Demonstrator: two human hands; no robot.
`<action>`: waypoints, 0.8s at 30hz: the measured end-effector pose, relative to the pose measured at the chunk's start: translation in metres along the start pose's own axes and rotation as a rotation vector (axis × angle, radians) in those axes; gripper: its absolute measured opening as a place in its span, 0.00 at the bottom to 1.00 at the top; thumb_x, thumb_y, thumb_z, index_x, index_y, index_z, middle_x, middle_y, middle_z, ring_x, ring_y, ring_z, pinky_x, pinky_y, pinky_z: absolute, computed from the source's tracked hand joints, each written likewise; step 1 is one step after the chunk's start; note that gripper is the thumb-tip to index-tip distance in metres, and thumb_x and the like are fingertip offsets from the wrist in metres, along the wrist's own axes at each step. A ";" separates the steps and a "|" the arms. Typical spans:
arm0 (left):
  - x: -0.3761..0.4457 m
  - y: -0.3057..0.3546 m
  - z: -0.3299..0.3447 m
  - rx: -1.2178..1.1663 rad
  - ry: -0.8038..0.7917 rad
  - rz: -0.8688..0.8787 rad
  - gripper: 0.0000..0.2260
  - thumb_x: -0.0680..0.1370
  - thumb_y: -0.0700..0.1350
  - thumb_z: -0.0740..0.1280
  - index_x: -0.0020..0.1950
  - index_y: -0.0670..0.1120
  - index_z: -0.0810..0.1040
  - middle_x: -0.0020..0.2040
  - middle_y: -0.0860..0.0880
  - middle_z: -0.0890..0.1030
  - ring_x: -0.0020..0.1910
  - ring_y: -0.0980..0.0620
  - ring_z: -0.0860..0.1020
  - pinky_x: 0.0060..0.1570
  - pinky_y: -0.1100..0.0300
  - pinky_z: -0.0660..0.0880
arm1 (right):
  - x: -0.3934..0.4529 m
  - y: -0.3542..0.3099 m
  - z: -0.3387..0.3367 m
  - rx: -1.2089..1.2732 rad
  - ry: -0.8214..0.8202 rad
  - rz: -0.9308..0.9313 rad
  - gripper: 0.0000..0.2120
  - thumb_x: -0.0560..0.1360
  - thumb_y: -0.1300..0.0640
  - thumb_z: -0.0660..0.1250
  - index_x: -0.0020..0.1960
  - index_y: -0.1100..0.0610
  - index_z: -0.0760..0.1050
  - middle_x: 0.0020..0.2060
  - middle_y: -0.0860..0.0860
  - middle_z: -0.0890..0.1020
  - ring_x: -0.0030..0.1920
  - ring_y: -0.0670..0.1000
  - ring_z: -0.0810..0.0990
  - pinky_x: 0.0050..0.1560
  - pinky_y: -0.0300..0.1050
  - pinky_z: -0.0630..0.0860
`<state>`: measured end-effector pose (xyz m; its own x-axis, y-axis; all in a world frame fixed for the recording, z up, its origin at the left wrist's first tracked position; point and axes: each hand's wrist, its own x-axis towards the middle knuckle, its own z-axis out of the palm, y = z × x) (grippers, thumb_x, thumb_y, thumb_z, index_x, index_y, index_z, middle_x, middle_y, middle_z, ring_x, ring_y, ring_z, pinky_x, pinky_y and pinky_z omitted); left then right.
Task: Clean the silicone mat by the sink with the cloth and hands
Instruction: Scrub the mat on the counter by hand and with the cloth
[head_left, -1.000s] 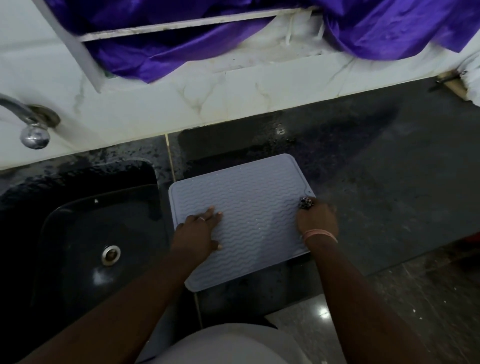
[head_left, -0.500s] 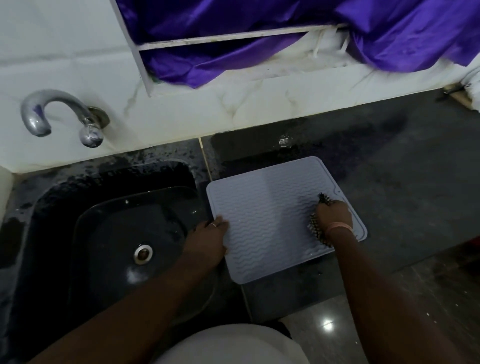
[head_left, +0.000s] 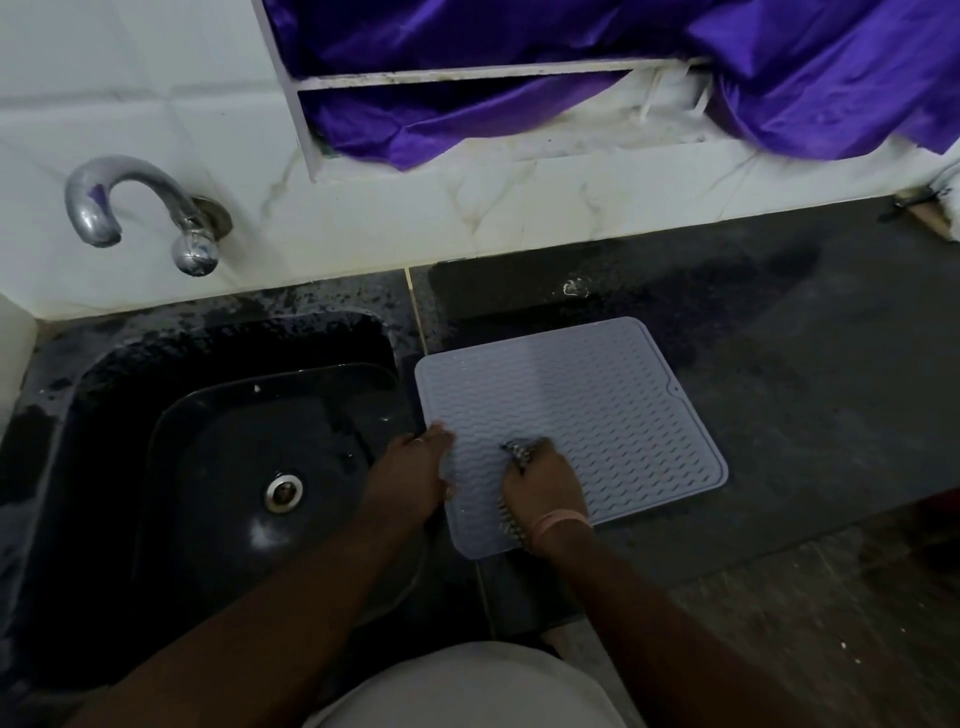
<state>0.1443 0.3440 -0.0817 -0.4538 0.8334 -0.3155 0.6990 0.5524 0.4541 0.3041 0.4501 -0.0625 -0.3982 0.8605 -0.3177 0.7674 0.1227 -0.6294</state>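
A pale grey silicone mat (head_left: 587, 410) with a wavy ribbed surface lies flat on the dark counter just right of the sink. My right hand (head_left: 545, 486) grips a bunched patterned cloth (head_left: 517, 454) and presses it onto the mat's near left part; most of the cloth is hidden under the hand. My left hand (head_left: 415, 470) rests on the mat's left edge with its fingers laid flat, holding it down.
A black sink (head_left: 228, 467) with a metal drain (head_left: 283, 491) sits to the left, under a chrome tap (head_left: 135, 208) on the white tiled wall. Purple fabric (head_left: 519, 57) hangs behind. The wet dark counter (head_left: 805, 364) extends right; its front edge runs near my body.
My right hand has slid the cloth leftward across the mat, from its right edge to its near left part. My left hand moved from the mat's surface to its left edge. The view shifted left.
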 end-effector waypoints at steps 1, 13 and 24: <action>-0.002 0.000 -0.001 0.007 0.024 0.007 0.31 0.74 0.47 0.72 0.76 0.55 0.68 0.78 0.53 0.64 0.74 0.46 0.68 0.73 0.54 0.65 | -0.008 -0.007 0.011 -0.002 -0.029 -0.015 0.16 0.74 0.48 0.63 0.55 0.58 0.72 0.49 0.58 0.81 0.50 0.59 0.81 0.50 0.48 0.76; -0.010 0.006 -0.001 0.096 0.027 -0.062 0.25 0.80 0.50 0.62 0.77 0.63 0.61 0.80 0.61 0.57 0.74 0.47 0.67 0.72 0.42 0.64 | -0.037 -0.022 0.033 -0.182 -0.247 -0.341 0.18 0.75 0.46 0.59 0.64 0.43 0.71 0.52 0.52 0.78 0.48 0.54 0.80 0.53 0.50 0.79; -0.014 0.032 -0.008 0.306 0.037 -0.141 0.24 0.81 0.54 0.59 0.78 0.61 0.61 0.80 0.56 0.58 0.71 0.44 0.69 0.70 0.42 0.66 | -0.019 -0.023 0.011 -0.673 -0.079 -0.503 0.16 0.73 0.43 0.63 0.56 0.50 0.76 0.49 0.55 0.76 0.39 0.57 0.78 0.37 0.47 0.67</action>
<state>0.1684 0.3495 -0.0562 -0.5737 0.7520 -0.3245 0.7586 0.6372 0.1355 0.2888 0.4256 -0.0498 -0.7871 0.5909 -0.1769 0.6154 0.7719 -0.1597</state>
